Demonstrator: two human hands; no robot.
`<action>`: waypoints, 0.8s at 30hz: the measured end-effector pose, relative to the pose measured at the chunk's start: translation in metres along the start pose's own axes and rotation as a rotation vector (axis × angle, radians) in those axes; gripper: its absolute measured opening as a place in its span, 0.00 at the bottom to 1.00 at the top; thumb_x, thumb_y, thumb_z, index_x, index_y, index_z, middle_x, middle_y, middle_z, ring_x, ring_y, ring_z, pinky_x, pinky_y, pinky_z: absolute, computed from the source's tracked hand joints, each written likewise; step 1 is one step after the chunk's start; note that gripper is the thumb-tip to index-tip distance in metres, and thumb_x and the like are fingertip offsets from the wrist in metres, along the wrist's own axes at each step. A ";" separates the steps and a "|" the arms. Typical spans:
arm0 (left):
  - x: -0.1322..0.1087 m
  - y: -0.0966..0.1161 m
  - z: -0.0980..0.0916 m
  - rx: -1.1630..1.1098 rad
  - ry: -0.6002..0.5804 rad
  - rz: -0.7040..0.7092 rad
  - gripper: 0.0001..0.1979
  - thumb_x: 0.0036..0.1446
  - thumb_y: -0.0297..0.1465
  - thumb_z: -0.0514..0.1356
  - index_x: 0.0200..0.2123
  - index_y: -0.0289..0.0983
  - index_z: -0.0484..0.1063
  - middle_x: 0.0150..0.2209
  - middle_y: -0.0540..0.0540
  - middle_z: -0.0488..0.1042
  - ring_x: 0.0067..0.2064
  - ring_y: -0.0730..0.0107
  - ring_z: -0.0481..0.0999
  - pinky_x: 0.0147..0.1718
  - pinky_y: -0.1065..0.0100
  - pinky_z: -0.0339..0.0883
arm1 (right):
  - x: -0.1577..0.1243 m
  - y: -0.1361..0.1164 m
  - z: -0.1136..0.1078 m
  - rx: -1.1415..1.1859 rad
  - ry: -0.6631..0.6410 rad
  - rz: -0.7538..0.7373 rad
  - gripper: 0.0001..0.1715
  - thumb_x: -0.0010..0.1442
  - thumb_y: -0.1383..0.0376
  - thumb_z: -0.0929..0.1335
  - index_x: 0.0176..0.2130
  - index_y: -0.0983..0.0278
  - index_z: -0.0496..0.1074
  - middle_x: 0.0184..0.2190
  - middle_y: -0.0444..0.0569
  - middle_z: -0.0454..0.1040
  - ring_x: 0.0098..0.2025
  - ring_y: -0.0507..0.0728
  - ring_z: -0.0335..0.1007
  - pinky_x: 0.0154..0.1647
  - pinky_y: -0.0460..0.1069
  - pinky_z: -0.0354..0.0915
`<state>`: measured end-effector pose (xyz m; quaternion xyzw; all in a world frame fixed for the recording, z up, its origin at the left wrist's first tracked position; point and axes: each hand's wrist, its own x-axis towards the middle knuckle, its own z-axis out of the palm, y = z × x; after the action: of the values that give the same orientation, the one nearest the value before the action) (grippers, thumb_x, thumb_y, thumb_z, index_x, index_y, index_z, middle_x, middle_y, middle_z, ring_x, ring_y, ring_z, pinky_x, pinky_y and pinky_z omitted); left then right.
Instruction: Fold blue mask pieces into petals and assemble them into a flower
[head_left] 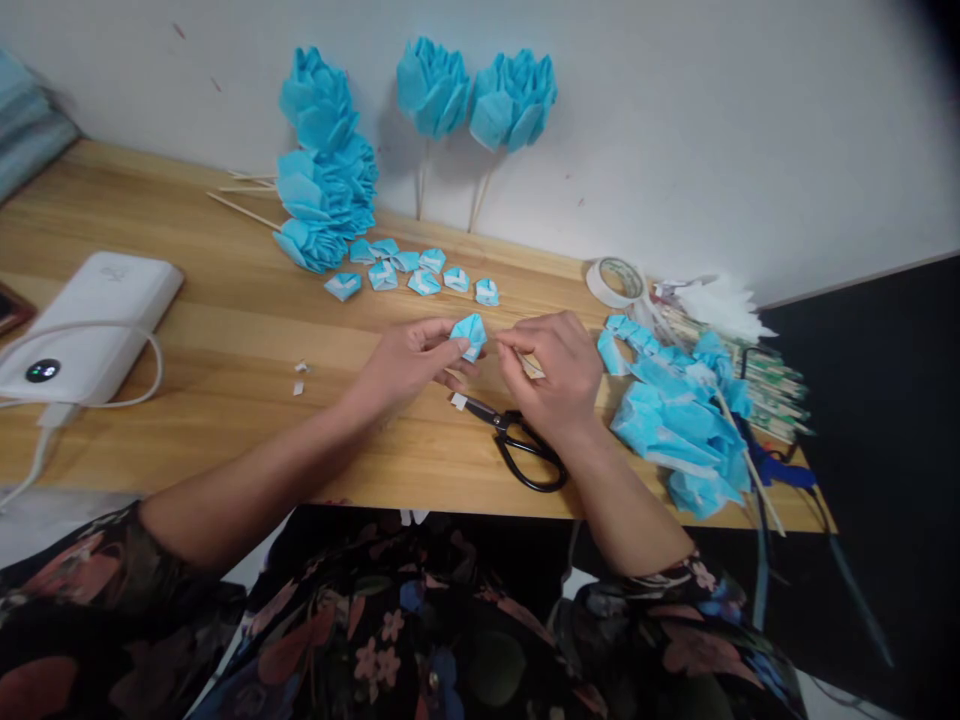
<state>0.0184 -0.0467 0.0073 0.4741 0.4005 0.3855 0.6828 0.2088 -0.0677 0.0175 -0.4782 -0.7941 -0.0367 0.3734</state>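
Observation:
My left hand (409,362) pinches a small folded blue paper petal (470,334) just above the wooden table (225,330). My right hand (551,372) is closed beside it, fingertips pinched near the petal's right edge; what they hold is too small to make out. Black scissors (521,440) lie on the table under my right hand. A row of several finished blue petals (420,275) lies beyond my hands.
Blue paper flowers on sticks (326,160) lean on the wall at the back. A tape roll (616,280), a heap of blue paper (679,415) and wooden sticks (761,385) sit at the right. A white power bank (90,325) with cable lies at the left.

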 end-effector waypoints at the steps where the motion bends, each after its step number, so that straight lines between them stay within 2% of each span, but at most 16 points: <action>1: 0.000 -0.001 0.000 -0.002 -0.008 0.003 0.10 0.56 0.34 0.67 0.39 0.34 0.78 0.37 0.44 0.82 0.36 0.67 0.83 0.31 0.70 0.77 | 0.000 -0.001 0.000 -0.016 -0.025 0.000 0.09 0.67 0.65 0.66 0.38 0.58 0.77 0.34 0.51 0.79 0.38 0.59 0.74 0.42 0.57 0.66; 4: 0.001 -0.004 0.000 -0.008 -0.024 0.007 0.10 0.56 0.35 0.68 0.38 0.35 0.79 0.36 0.44 0.82 0.35 0.67 0.82 0.31 0.70 0.77 | -0.002 -0.002 0.002 -0.068 -0.065 -0.029 0.10 0.67 0.66 0.66 0.39 0.57 0.78 0.35 0.51 0.79 0.39 0.60 0.73 0.41 0.57 0.67; 10: 0.001 -0.004 0.001 -0.015 -0.015 -0.003 0.10 0.55 0.34 0.68 0.39 0.34 0.79 0.34 0.45 0.82 0.34 0.68 0.82 0.29 0.71 0.77 | -0.003 -0.001 0.007 -0.145 -0.057 -0.106 0.11 0.67 0.67 0.65 0.36 0.58 0.77 0.34 0.50 0.79 0.37 0.58 0.72 0.39 0.54 0.67; 24: 0.001 -0.003 0.001 0.001 0.001 0.029 0.08 0.57 0.30 0.65 0.41 0.35 0.78 0.35 0.46 0.81 0.35 0.70 0.81 0.29 0.72 0.76 | -0.004 0.003 0.009 -0.124 -0.081 -0.173 0.12 0.68 0.68 0.65 0.40 0.59 0.78 0.34 0.50 0.80 0.37 0.58 0.70 0.38 0.53 0.66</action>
<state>0.0205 -0.0469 0.0047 0.4802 0.3941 0.3953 0.6766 0.2071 -0.0660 0.0077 -0.4312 -0.8430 -0.0984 0.3063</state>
